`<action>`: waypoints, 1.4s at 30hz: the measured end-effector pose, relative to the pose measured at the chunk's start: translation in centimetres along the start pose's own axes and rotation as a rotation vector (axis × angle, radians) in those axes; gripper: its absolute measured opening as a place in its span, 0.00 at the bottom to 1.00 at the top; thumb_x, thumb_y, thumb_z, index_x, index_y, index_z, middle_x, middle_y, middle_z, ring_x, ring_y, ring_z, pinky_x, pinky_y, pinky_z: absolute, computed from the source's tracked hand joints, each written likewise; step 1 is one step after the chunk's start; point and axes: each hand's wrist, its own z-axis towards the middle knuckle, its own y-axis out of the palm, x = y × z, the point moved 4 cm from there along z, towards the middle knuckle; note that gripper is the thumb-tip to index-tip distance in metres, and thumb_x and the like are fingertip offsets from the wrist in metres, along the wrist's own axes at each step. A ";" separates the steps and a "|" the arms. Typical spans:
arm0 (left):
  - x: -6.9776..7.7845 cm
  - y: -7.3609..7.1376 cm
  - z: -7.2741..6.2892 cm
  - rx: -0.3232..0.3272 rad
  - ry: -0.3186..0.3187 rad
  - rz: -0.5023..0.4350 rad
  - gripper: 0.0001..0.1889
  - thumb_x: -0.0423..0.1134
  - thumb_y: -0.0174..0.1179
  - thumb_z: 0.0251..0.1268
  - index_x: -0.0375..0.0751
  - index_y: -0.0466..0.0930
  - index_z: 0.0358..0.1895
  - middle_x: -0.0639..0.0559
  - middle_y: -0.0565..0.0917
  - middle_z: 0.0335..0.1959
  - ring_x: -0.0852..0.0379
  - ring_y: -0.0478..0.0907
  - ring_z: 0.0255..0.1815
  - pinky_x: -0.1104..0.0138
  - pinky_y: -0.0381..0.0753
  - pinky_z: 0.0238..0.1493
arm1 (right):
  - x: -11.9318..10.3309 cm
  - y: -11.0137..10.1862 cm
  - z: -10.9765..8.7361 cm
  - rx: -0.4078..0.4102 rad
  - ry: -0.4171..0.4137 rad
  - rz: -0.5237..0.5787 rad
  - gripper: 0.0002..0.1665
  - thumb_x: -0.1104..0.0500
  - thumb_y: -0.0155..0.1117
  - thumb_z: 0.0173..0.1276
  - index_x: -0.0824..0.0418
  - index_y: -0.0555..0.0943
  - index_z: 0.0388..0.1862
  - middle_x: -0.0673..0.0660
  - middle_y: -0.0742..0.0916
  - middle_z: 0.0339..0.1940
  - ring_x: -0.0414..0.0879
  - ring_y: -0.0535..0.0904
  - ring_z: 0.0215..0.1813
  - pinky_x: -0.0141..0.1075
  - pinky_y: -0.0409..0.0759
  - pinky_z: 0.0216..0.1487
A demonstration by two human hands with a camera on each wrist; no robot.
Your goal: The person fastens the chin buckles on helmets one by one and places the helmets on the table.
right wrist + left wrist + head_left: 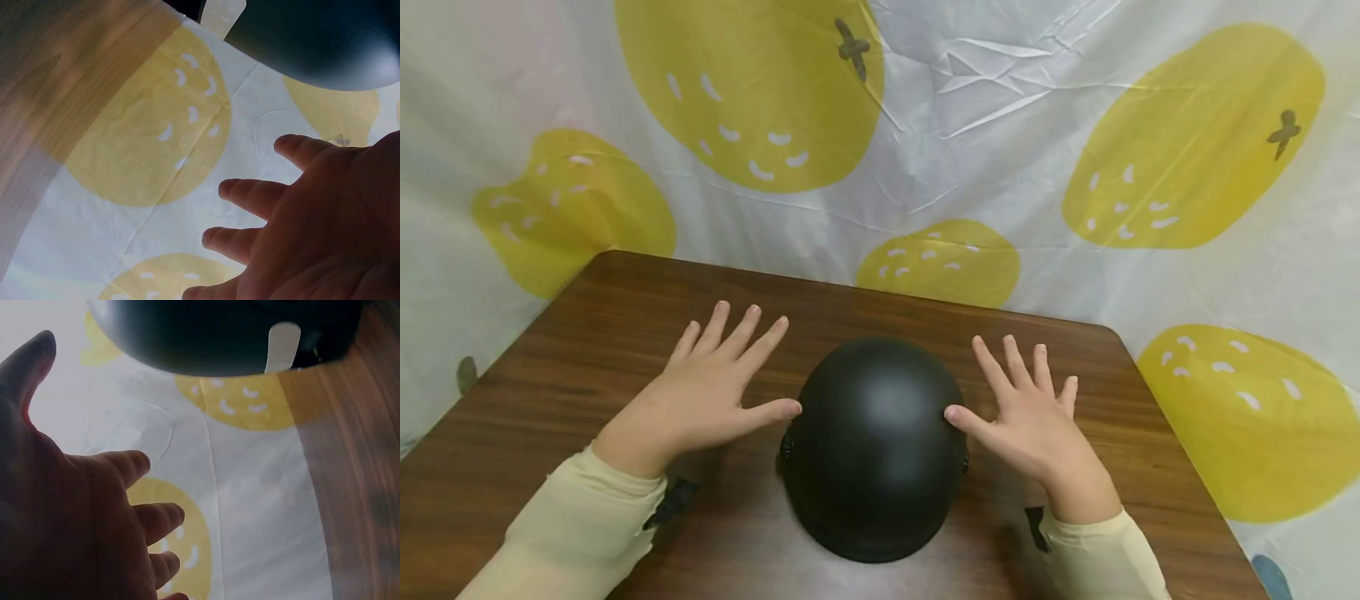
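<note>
A smooth matte black helmet sits dome up on the brown table, with small dark fittings on both its sides. To its left my left hand is held with fingers spread and straight, the thumb tip right at the helmet's edge in the head view. On the other side my right hand spreads its fingers likewise, its thumb overlapping the dome's right edge. Both wrist views show the palms with nothing in them. The helmet's lower side shows at the top of the left wrist view.
The wood-grain table has rounded far corners. Behind it hangs a white cloth printed with yellow lemon-like shapes. Dark pieces show beside the cream sleeves, one dark strip lying by the right cuff.
</note>
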 end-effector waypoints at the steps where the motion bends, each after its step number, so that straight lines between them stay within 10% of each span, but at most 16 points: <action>1: 0.2 0.1 0.0 0.002 0.005 -0.001 0.54 0.81 0.47 0.71 0.56 0.41 0.90 0.39 0.42 0.88 0.31 0.27 0.86 0.32 0.31 0.79 | -0.1 0.0 0.0 -0.001 -0.004 0.008 0.60 0.17 0.50 0.71 0.37 0.41 0.91 0.64 0.46 0.90 0.76 0.30 0.85 0.85 0.30 0.67; 18: 2.6 3.1 1.1 0.011 0.125 -0.026 0.52 0.80 0.46 0.73 0.54 0.45 0.89 0.39 0.49 0.87 0.30 0.40 0.86 0.34 0.45 0.80 | -2.5 1.0 -0.5 0.049 -0.098 0.058 0.59 0.18 0.60 0.67 0.28 0.46 0.89 0.59 0.47 0.90 0.72 0.32 0.86 0.83 0.36 0.70; 42: 2.8 5.6 2.1 -0.183 0.139 -0.600 0.58 0.65 0.61 0.76 0.47 0.29 0.88 0.40 0.38 0.88 0.36 0.41 0.87 0.34 0.54 0.77 | -4.4 1.6 -0.6 0.054 -0.286 0.281 0.62 0.24 0.74 0.62 0.27 0.51 0.88 0.52 0.48 0.90 0.69 0.58 0.83 0.69 0.74 0.65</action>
